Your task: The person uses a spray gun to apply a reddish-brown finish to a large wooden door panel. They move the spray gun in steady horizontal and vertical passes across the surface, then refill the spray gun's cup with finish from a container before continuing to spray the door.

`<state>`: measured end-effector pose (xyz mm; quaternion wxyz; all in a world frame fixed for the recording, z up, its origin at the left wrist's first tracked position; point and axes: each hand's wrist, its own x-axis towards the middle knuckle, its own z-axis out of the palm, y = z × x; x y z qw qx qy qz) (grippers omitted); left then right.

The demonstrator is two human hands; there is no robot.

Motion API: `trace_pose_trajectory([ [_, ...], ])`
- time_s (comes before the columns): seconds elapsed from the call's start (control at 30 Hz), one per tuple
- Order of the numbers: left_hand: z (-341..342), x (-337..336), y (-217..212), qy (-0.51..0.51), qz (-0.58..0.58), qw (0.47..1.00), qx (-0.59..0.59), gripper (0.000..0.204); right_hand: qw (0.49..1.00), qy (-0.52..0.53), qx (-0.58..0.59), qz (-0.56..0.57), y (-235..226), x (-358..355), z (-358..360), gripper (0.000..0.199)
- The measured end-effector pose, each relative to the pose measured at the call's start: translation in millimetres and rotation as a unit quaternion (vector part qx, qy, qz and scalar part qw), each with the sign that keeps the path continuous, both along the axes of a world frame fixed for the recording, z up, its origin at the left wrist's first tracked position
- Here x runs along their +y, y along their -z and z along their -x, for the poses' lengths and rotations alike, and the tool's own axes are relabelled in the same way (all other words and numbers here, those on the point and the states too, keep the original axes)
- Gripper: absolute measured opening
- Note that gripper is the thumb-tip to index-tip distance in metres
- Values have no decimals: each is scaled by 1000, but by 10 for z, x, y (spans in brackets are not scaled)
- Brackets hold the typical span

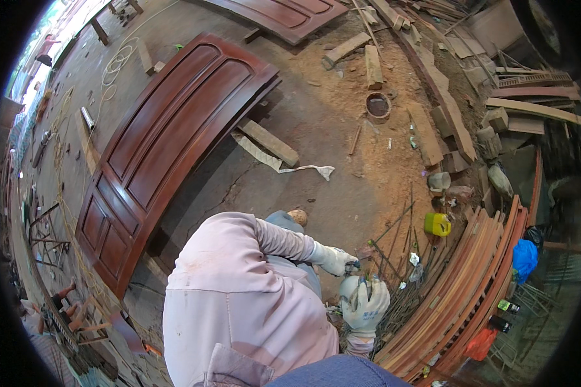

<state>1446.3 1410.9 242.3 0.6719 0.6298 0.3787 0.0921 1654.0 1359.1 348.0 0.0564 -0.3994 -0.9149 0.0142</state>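
Both my hands wear whitish work gloves with darker fingertips. My left hand (334, 259) reaches forward, its fingers drawn together at a small dark thing that I cannot make out. Close below and to the right, my right hand (368, 306) curls over a pale, rounded thing (348, 288), much of which the glove hides. The hands are near each other, above thin rods and twigs (394, 284) strewn on the ground. My bent knee and part of a foot (297, 217) show beyond the left sleeve.
A large brown panelled door (174, 148) lies raised on wood blocks (268, 140) to the left; another panel (290, 16) lies beyond. At right are stacked reddish boards (458, 277), a yellow jug (438, 224) and a blue bag (525, 260). Another person (61, 300) is at far left.
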Motion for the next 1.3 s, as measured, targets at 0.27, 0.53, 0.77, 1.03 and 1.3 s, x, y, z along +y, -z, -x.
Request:
trace_pose_trajectory([
  [0.27, -79, -64, -106, -120, -33, 990, 67, 60, 954, 298, -2, -17, 178, 90, 328, 66],
  [0.53, 27, -39, -73, -101, -17, 994, 35, 60, 997, 75, -19, 14, 37, 98, 48, 67],
  [0.77, -74, -111, 83, -55, -41, 997, 24, 58, 997, -70, 25, -12, 75, 97, -75, 55],
  [1.03, -141, -65, 178, -163, -18, 984, 64, 47, 995, 48, 37, -73, 294, 291, 130, 40],
  [1.3, -41, 23, -77, -172, 14, 981, 87, 48, 996, 55, 43, -58, 380, 403, 64, 40],
])
